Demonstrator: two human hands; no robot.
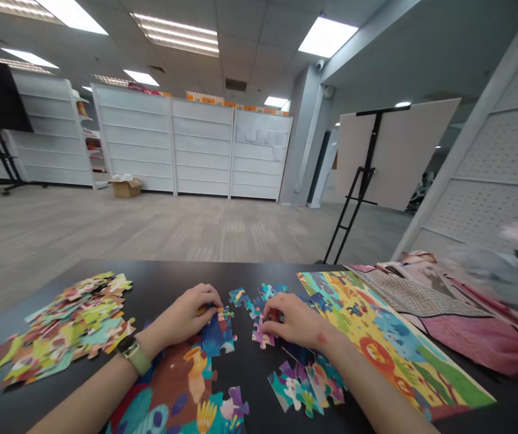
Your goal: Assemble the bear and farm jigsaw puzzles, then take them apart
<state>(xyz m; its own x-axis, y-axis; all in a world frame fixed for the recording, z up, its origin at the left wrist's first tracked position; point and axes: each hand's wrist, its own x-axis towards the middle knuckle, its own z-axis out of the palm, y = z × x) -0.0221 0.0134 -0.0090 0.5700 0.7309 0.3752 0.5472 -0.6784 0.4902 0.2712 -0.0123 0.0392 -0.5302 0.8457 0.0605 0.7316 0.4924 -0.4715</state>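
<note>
A partly joined jigsaw puzzle [172, 386] with a brown and blue sea picture lies at the table's near edge. My left hand [195, 310] rests at its upper part, fingers curled down onto puzzle pieces there; the fingertips are partly hidden. Just to the right, my right hand [292, 316] is closed, thumb and forefinger at a pink-purple puzzle piece [263, 334] on the table. Loose blue pieces [238, 296] lie beyond and between the hands. Below my right wrist sits a small heap of loose teal and purple pieces [301, 386].
A large pile of yellow-green puzzle pieces [73, 325] covers the table's left side. On the right lies a finished animal puzzle [376, 337], beside a pink bag [480, 337]. Past the black table [159, 274] stand an easel with a white board [394, 157] and white shelves [202, 150].
</note>
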